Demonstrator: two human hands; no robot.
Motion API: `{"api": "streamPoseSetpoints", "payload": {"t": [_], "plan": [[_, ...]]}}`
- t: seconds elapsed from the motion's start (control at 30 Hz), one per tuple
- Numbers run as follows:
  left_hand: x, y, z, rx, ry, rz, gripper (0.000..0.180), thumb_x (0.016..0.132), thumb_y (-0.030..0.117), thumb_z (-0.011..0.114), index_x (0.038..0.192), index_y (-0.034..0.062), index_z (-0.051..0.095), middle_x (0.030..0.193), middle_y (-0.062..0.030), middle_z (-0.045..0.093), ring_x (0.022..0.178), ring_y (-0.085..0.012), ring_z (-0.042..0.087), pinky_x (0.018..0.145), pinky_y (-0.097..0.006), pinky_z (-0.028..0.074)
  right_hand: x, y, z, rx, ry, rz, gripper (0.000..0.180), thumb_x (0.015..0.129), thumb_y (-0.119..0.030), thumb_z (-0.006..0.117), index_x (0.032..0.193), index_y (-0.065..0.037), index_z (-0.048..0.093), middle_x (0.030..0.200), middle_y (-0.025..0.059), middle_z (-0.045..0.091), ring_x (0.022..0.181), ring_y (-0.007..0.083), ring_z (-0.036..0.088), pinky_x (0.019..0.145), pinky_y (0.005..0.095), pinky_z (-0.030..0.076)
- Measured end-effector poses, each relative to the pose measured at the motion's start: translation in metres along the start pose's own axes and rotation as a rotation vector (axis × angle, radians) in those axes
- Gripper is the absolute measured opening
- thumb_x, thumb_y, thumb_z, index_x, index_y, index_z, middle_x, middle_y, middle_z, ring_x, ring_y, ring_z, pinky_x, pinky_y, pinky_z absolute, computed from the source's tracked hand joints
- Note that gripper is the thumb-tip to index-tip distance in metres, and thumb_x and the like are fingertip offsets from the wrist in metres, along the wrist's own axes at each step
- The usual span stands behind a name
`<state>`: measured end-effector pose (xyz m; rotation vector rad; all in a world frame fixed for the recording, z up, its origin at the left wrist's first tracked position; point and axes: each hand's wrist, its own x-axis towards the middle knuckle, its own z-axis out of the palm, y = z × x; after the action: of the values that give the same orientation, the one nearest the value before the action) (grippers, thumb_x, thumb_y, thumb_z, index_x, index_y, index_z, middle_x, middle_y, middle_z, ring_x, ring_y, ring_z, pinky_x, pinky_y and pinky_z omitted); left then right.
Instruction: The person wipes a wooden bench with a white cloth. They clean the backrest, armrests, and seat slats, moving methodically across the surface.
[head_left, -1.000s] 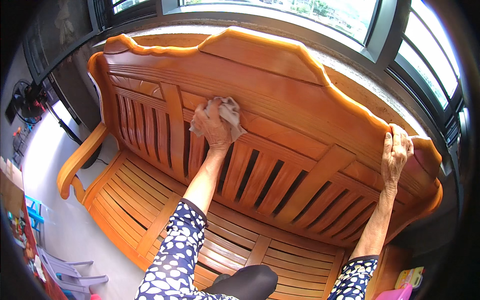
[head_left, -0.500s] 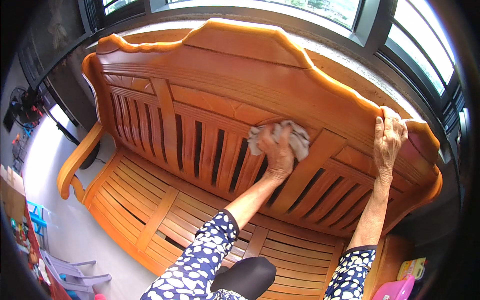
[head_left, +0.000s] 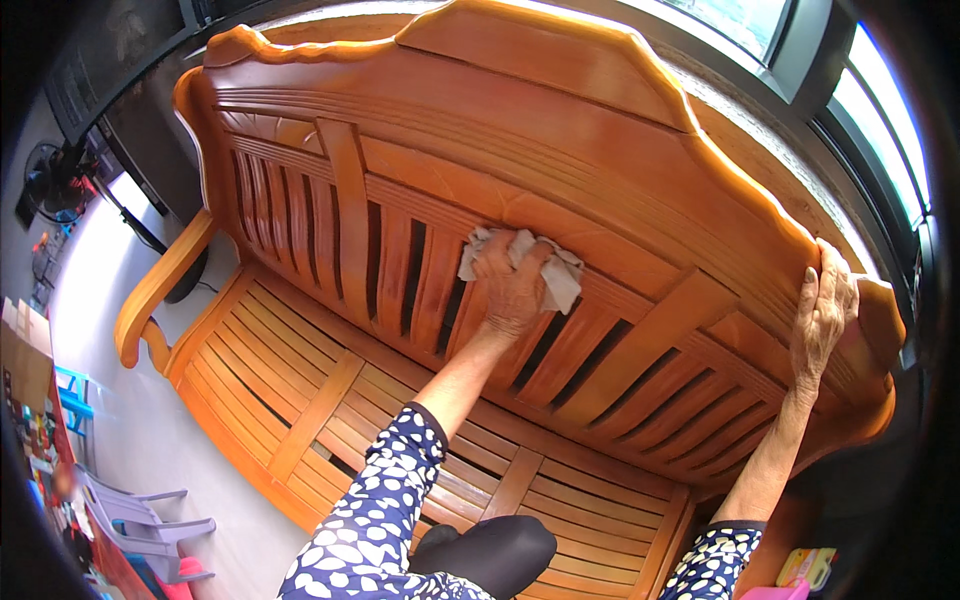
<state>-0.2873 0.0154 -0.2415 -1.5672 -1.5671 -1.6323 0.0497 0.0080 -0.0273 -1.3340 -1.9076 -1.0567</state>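
The L hand [head_left: 512,290] has its fingers bent and clamped on a grey cloth [head_left: 562,280], which lies against the slatted back of the wooden bench [head_left: 540,100]; this cloth is approx. at the centre, a little toward 1 o'clock. The R hand [head_left: 822,310], at 3 o'clock, is clamped on the bench's top edge, fingers nearly together; what is under its palm I cannot tell. One armrest [head_left: 165,285] is at 9 o'clock, w/ a black fan [head_left: 55,180] beyond it, approx. 9:30. A purple plastic chair [head_left: 140,522] stands at 8 o'clock, a window [head_left: 730,20] betw. 1 and 2 o'clock, a dark knee [head_left: 508,552] at 6 o'clock.
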Motion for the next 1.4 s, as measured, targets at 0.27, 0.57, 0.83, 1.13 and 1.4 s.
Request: {"api": "streamPoseSetpoints", "payload": {"t": [0.27,0.57,0.83,1.13,1.4], "plan": [[0.052,-0.086,-0.032,0.137,0.184,-0.426,0.046,0.082,0.005,0.054,0.125,0.0088,0.041,0.116,-0.0234,0.036,0.106,-0.0409,0.036,0.088,-0.05,0.03,0.0,0.005,0.003,0.035,0.06,-0.03,0.035,0.099,-0.022,0.039,0.125,-0.004,0.053,0.124,0.0089,0.055,0.121,0.0222,0.047,0.109,0.0386,0.021],[0.091,-0.007,-0.02,-0.214,0.379,-0.522,0.036,0.086,0.005,0.049,0.121,0.0098,0.042,0.117,-0.018,0.028,0.108,-0.0313,0.036,0.093,-0.044,0.034,0.001,-0.008,0.004,0.013,0.053,0.023,0.038,0.099,-0.027,0.038,0.126,-0.005,0.052,0.123,0.0098,0.054,0.122,0.0227,0.045,0.11,0.0394,0.02],[0.082,0.061,-0.009,-0.302,0.184,-0.043,0.029,0.085,0.008,0.06,0.112,0.0126,0.048,0.117,-0.0146,0.027,0.11,-0.0299,0.034,0.09,-0.042,0.035,-0.001,-0.007,0.007,0.015,0.053,0.022,0.039,0.099,-0.027,0.037,0.127,-0.005,0.052,0.124,0.0098,0.054,0.124,0.0226,0.043,0.111,0.0397,0.018],[0.113,0.022,-0.002,-0.119,0.364,0.153,0.028,0.077,0.006,0.064,0.102,0.0135,0.055,0.115,-0.0199,0.036,0.104,-0.0345,0.04,0.087,-0.043,0.035,-0.001,-0.002,0.001,-0.021,0.042,-0.031,0.039,0.099,-0.026,0.037,0.128,-0.005,0.051,0.125,0.0111,0.053,0.124,0.0234,0.043,0.11,0.0402,0.019],[0.164,-0.049,-0.036,-0.028,0.5,-0.267,0.017,0.09,0.007,0.048,0.106,0.0035,0.046,0.115,-0.019,0.035,0.108,-0.0326,0.037,0.093,-0.044,0.033,-0.001,-0.003,-0.004,0.002,0.048,0.005,0.037,0.097,-0.024,0.04,0.127,-0.005,0.052,0.124,0.0111,0.053,0.124,0.023,0.043,0.111,0.04,0.018]]}}
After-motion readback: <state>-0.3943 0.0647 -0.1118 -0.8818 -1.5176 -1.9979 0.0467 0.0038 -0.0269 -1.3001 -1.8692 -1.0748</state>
